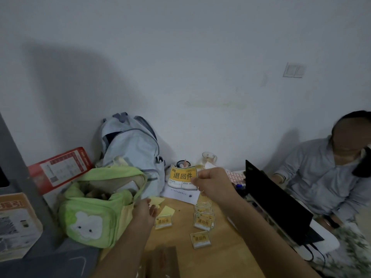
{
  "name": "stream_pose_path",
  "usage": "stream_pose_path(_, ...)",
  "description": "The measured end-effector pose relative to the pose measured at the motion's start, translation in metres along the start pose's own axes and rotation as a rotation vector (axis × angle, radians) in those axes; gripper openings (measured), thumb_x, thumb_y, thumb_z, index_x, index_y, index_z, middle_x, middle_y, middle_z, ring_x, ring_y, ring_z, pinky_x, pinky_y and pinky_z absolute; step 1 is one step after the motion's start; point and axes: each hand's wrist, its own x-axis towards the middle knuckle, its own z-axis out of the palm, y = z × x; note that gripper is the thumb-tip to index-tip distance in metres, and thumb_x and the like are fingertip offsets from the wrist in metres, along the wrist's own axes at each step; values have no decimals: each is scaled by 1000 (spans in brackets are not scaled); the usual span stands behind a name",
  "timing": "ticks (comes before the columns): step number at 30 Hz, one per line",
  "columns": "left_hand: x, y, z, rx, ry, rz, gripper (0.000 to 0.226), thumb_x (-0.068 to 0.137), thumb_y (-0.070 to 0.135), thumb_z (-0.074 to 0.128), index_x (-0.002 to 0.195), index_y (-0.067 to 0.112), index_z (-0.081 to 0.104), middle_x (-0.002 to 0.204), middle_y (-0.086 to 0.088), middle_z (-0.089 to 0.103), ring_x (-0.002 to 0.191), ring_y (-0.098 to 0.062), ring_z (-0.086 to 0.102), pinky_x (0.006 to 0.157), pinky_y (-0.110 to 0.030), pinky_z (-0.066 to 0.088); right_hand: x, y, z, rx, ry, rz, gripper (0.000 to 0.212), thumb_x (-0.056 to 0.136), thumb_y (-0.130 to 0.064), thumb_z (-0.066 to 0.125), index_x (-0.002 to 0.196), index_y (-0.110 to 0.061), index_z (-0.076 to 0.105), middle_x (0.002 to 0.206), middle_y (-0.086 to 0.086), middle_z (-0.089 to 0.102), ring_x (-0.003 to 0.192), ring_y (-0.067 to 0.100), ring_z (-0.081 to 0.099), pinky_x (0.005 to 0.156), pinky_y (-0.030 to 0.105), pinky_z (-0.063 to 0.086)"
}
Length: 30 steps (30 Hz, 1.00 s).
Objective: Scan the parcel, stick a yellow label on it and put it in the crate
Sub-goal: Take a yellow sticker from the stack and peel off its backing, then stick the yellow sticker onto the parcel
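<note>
My right hand is raised over the back of the wooden table and pinches the right edge of a large yellow label with black characters. My left hand hovers lower, near the green bag, with a small yellow paper scrap at its fingertips. Several small yellow labels lie spread on the table, one just beside my left hand and another nearer to me. No parcel, scanner or crate is visible.
A green bag and a pale blue backpack stand at the left against the wall. A white sheet lies under the big label, a glass behind it. A black laptop and a seated person are on the right.
</note>
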Motion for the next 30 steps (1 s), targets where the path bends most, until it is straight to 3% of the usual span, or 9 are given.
stream_pose_path(2, 16, -1, 3, 37, -45, 16, 28, 81, 13, 60, 105, 2, 52, 95, -11, 54, 68, -20, 50, 40, -17, 49, 6, 10, 4, -30, -18, 9, 38, 84, -14, 65, 96, 21, 57, 71, 10, 45, 67, 19, 39, 64, 29, 37)
stream_pose_path(4, 30, -4, 9, 66, -136, -50, 59, 73, 20, 67, 128, 6, 51, 128, -14, 53, 96, -28, 59, 74, -36, 58, 11, 16, 8, -52, -20, 12, 38, 84, -14, 66, 97, 20, 57, 69, 12, 44, 66, 19, 39, 63, 29, 35)
stream_pose_path(6, 11, -4, 18, 102, -205, -68, 52, 83, 20, 60, 133, 7, 49, 136, -15, 45, 112, -29, 55, 99, -45, 46, 16, 19, 10, -41, -10, 15, 36, 83, -13, 67, 99, 19, 59, 68, 13, 44, 63, 19, 37, 58, 27, 33)
stream_pose_path(9, -9, -4, 29, 141, -386, -27, 16, 91, 24, 53, 95, 9, 60, 105, -9, 58, 83, -20, 62, 69, -36, 57, 20, 22, 9, -16, 18, 41, 24, 84, -11, 67, 93, 11, 69, 63, 14, 52, 53, 15, 38, 52, 23, 32)
stream_pose_path(12, -27, 9, 32, 236, -522, 18, 28, 87, 43, 57, 82, 16, 62, 73, 0, 62, 64, -13, 60, 57, -26, 56, 21, 26, 12, -20, 40, 41, 23, 84, -11, 67, 64, -1, 67, 47, 3, 51, 47, 11, 35, 54, 24, 30)
stream_pose_path(16, -48, 23, 25, 513, -600, 184, 24, 77, 41, 69, 88, 20, 66, 85, -1, 63, 77, -14, 57, 64, -24, 53, 22, 31, 28, -33, 31, 1, 43, 84, -11, 65, 47, -10, 44, 40, -6, 28, 44, 14, 26, 55, 27, 28)
stream_pose_path(21, -65, 28, -4, 603, -511, 307, 17, 84, 15, 68, 70, 19, 58, 82, -4, 59, 72, -15, 56, 58, -21, 53, 14, 36, 52, 3, -30, -39, 40, 84, -20, 65, 84, 20, 58, 65, 13, 45, 62, 19, 43, 63, 31, 36)
stream_pose_path(27, -70, 13, -36, 569, -356, 376, 19, 94, 10, 53, 76, 13, 55, 77, -7, 63, 59, -14, 59, 49, -22, 50, 2, 59, 70, 36, -9, 38, 29, 83, -15, 68, 70, 11, 66, 59, 14, 52, 58, 19, 44, 57, 31, 36)
stream_pose_path(30, -68, -4, -46, 590, -254, 387, 19, 95, 10, 51, 76, 12, 54, 79, -6, 60, 66, -16, 55, 55, -25, 49, -3, 81, 82, 109, 82, 158, 10, 77, -13, 75, 77, -4, 71, 61, 6, 61, 58, 20, 54, 63, 37, 50)
